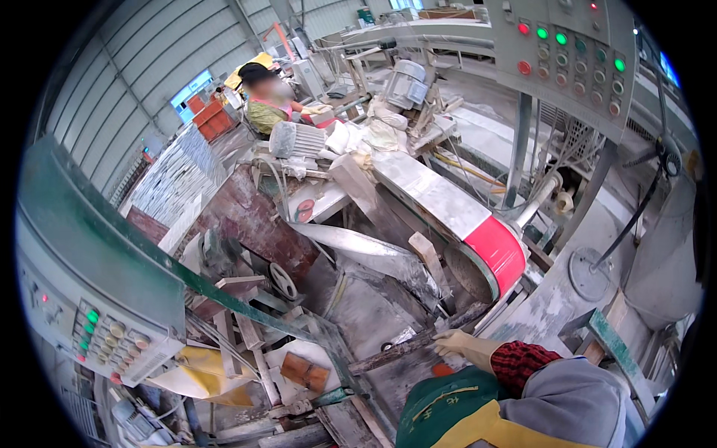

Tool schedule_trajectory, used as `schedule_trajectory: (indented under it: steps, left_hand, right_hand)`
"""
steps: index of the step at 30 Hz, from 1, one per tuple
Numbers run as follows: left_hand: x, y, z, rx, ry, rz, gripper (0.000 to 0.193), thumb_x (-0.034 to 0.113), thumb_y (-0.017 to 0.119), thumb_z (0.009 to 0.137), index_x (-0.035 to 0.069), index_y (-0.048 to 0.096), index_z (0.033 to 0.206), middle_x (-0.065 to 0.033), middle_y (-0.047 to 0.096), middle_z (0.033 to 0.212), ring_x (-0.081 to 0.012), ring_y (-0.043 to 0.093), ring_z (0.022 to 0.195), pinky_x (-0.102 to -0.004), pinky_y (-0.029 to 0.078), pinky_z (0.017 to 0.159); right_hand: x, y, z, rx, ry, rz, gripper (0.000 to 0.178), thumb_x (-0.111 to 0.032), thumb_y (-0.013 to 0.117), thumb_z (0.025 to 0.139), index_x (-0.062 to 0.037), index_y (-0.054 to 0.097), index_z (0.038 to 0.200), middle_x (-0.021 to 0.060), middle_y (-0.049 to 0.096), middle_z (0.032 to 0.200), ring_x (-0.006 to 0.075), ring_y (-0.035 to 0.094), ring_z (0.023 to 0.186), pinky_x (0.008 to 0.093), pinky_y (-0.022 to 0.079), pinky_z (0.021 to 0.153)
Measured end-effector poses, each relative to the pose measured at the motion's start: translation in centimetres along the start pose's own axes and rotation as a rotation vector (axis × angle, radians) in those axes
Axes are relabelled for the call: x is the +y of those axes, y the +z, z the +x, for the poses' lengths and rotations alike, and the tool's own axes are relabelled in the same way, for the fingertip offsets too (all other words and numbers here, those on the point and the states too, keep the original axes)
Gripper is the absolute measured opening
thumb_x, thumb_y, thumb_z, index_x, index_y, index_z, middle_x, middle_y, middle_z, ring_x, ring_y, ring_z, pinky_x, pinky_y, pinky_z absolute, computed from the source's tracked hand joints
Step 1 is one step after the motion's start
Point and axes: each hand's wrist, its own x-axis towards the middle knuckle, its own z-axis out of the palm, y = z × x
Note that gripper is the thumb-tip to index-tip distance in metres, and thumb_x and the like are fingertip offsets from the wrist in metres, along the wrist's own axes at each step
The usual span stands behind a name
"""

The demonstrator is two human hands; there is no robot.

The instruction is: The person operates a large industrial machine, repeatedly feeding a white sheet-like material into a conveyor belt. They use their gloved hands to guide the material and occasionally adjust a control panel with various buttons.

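My right hand [464, 346], in a cream glove, reaches in from the lower right. Its fingers point left, lying beside the end of a dark, dirty bar [399, 351]; they look loosely stretched, and I see nothing held in them. A red and black checked cuff [521, 364] covers the wrist. Just below the fingers an orange-red round piece [442, 369] shows above my green apron [441, 407]. Beyond the hand stands a belt machine with a red-ended cover [499, 254]. My left hand is out of view.
Control panels with lit buttons stand at left [104, 328] and upper right [560, 60]. A green rail [246, 310] crosses the left side. A co-worker [265, 104] sits behind the motor [295, 140]. Stacked slabs [179, 172] stand farther left. A green post [616, 351] rises at right.
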Motion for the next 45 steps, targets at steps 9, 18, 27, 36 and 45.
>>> schedule_trajectory:
  steps: [9,18,27,36,45]
  left_hand:
    - [19.9,1.7,5.9,-0.278,0.454,-0.752,0.064,0.015,0.073,0.070,-0.003,0.048,0.126,-0.0322,0.037,0.135,-0.0479,0.041,0.121,-0.0443,0.031,0.105]
    - [27.6,1.9,5.2,-0.457,1.014,-0.864,0.061,0.014,0.076,0.069,0.000,0.053,0.124,-0.0320,0.042,0.131,-0.0482,0.044,0.119,-0.0487,0.037,0.100]
    - [10.1,8.1,5.8,-0.691,0.235,-0.587,0.061,0.004,0.069,0.071,0.000,0.047,0.127,-0.0273,0.040,0.135,-0.0393,0.041,0.124,-0.0400,0.033,0.104]
    - [5.2,6.1,3.5,-0.735,-0.109,-0.596,0.057,0.005,0.061,0.076,0.004,0.046,0.131,-0.0198,0.043,0.136,-0.0314,0.042,0.125,-0.0379,0.032,0.105]
    - [5.0,6.8,2.5,-0.752,-0.116,-0.648,0.054,0.016,0.057,0.083,0.004,0.043,0.133,-0.0206,0.042,0.137,-0.0358,0.039,0.126,-0.0413,0.030,0.106]
  right_hand:
    - [-9.9,12.1,-7.5,-0.434,-0.213,0.174,0.053,-0.027,0.059,0.091,-0.0115,0.039,0.138,0.0107,0.060,0.115,0.0182,0.062,0.091,0.0314,0.052,0.077]
    - [-15.2,2.5,-10.5,0.221,-0.829,0.424,0.067,0.008,0.053,0.081,-0.0031,0.029,0.142,0.0092,0.051,0.128,0.0153,0.051,0.114,0.0305,0.040,0.097]
    - [-16.8,-16.1,-2.2,0.902,-0.692,0.488,0.094,0.011,0.057,0.069,-0.0080,0.010,0.148,0.0137,0.056,0.120,0.0230,0.060,0.099,0.0312,0.050,0.077]
    - [-17.1,-18.9,4.3,1.260,-0.457,0.038,0.097,-0.005,0.064,0.071,-0.0085,0.005,0.148,0.0164,0.064,0.096,0.0252,0.065,0.079,0.0324,0.050,0.062]
    - [-16.5,-16.2,0.4,1.126,-0.557,0.342,0.064,-0.009,0.059,0.081,-0.0058,0.030,0.138,0.0122,0.063,0.077,0.0203,0.063,0.070,0.0293,0.050,0.061]
